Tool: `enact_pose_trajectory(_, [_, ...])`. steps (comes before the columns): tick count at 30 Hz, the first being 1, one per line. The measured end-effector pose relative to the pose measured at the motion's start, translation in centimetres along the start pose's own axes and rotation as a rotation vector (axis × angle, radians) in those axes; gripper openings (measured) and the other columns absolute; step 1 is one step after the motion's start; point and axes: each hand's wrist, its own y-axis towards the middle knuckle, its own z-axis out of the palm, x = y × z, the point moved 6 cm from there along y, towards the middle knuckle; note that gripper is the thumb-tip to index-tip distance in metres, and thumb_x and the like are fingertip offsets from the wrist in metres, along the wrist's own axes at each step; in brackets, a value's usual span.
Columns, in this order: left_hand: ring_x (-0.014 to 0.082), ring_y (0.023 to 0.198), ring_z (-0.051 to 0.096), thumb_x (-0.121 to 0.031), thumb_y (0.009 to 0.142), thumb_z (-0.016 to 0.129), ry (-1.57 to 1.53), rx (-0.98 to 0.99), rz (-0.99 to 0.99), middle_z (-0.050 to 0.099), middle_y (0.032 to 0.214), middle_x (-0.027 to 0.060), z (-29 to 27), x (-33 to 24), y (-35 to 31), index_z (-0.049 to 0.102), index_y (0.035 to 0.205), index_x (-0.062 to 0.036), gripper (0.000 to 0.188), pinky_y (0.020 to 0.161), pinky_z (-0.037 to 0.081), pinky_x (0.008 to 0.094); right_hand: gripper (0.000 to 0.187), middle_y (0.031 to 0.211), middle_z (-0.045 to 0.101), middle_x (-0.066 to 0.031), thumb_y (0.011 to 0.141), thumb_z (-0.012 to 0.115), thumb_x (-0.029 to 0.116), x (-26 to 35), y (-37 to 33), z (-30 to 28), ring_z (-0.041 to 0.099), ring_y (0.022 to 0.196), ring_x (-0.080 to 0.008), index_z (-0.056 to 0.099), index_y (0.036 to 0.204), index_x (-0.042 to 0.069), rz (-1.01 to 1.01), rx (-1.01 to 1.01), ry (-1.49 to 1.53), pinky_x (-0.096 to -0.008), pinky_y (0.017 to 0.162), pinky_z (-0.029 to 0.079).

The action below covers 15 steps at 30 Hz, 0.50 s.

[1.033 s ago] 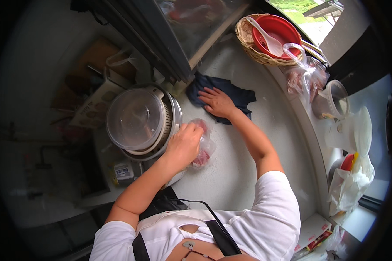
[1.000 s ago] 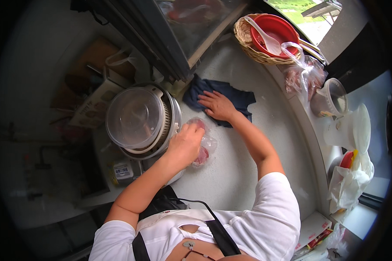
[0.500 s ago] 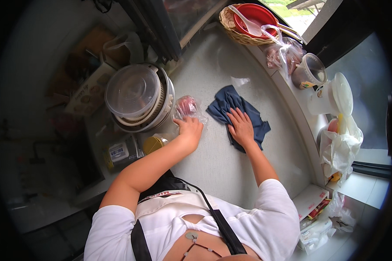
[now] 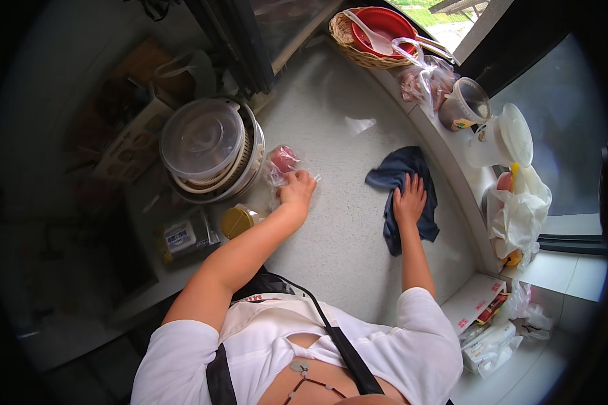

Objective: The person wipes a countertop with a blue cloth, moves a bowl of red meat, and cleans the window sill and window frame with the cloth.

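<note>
Left hand pinching a clear bag of pink food; right hand flat, fingers spread, on blue cloth. Might tear the bag, or bump the bowl stack.

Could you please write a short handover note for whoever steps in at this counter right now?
Left hand: fingers closed on a clear plastic bag with something pink inside, beside the stacked bowls.
Right hand: flat on the dark blue cloth, near the counter's right edge.
Done: the speckled countertop between the hands looks bare.
Left: one small pale scrap lies further back.
</note>
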Motion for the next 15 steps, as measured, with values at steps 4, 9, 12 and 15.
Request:
enact_pose_trajectory(4, [0.0298, 0.095, 0.054, -0.016, 0.08, 0.056, -0.098, -0.101, -0.017, 0.047, 0.111, 0.0124, -1.0, 1.0, 0.7, 0.05, 0.11, -0.01, 0.031, 0.068, 0.054, 0.035, 0.056, 0.139, 0.033, -0.0097, 0.082, 0.051, 0.038, 2.9, 4.8, 2.1, 0.029, 0.127, -0.0322, 0.039, 0.132, 0.015, 0.057, -0.047, -0.065, -0.0513, 0.1, 0.026])
enact_pose_trajectory(9, [0.0301, 0.088, 0.06, -0.012, 0.077, 0.056, -0.354, -0.196, 0.027, 0.059, 0.09, 0.0137, -5.6, 3.1, 0.3, 0.06, 0.091, -0.0049, 0.016, 0.072, 0.053, 0.0344, 0.055, 0.137, 0.036, -0.01, 0.081, 0.052, 0.04, 9.9, 9.8, 3.8, 0.03, 0.126, -0.0319, 0.043, 0.129, 0.014, -0.108, -0.074, 0.041, -0.0512, 0.1, 0.026])
enact_pose_trajectory(12, [0.0287, 0.088, 0.059, -0.007, 0.074, 0.057, -0.298, -0.251, 0.022, 0.06, 0.084, 0.0135, -10.1, 4.7, 0.1, 0.061, 0.083, -0.0047, 0.01, 0.073, 0.052, 0.0353, 0.051, 0.136, 0.038, -0.01, 0.082, 0.05, 0.038, 14.6, 12.0, 4.3, 0.031, 0.126, -0.0321, 0.044, 0.127, 0.016, -0.274, -0.082, 0.118, -0.0509, 0.099, 0.027])
enact_pose_trajectory(15, [0.0285, 0.087, 0.059, -0.003, 0.071, 0.058, -0.349, -0.417, -0.021, 0.06, 0.086, 0.0126, -12.9, 6.9, -0.3, 0.061, 0.083, -0.0052, 0.012, 0.073, 0.052, 0.038, 0.049, 0.136, 0.038, -0.0082, 0.081, 0.051, 0.038, 18.6, 12.2, 4.2, 0.03, 0.128, -0.0301, 0.046, 0.126, 0.018, -0.444, -0.026, 0.226, -0.05, 0.101, 0.025])
